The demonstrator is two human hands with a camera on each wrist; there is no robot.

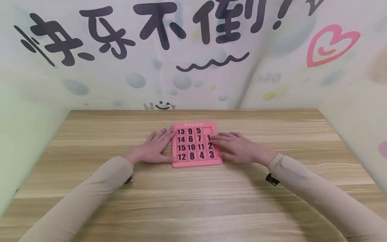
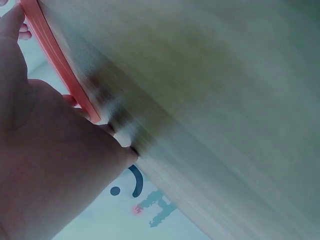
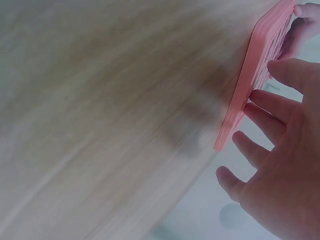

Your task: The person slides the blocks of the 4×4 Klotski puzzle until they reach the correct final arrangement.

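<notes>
A pink sliding number puzzle point(image 1: 196, 164) lies flat on the table, its numbered tiles upright in the head view. The top row reads 13, 9, 5, with a gap in the top right cell. My left hand point(image 1: 155, 148) rests along the puzzle's left edge, fingers extended and thumb by the lower left corner. From the right, my right hand point(image 1: 243, 148) reaches over the frame, its fingertips at the 1 tile point(image 1: 207, 137) and partly covering it. Both wrist views show the puzzle's side point(image 3: 240, 95) edge-on, so its tiles are mostly hidden there.
The wood-grain table point(image 1: 193, 201) runs back to a white printed wall point(image 1: 115, 87) with black characters and a pink heart. Side walls stand at left and right. Each beige sleeve point(image 1: 87, 195) has a black strap piece point(image 1: 272, 179) under the wrist.
</notes>
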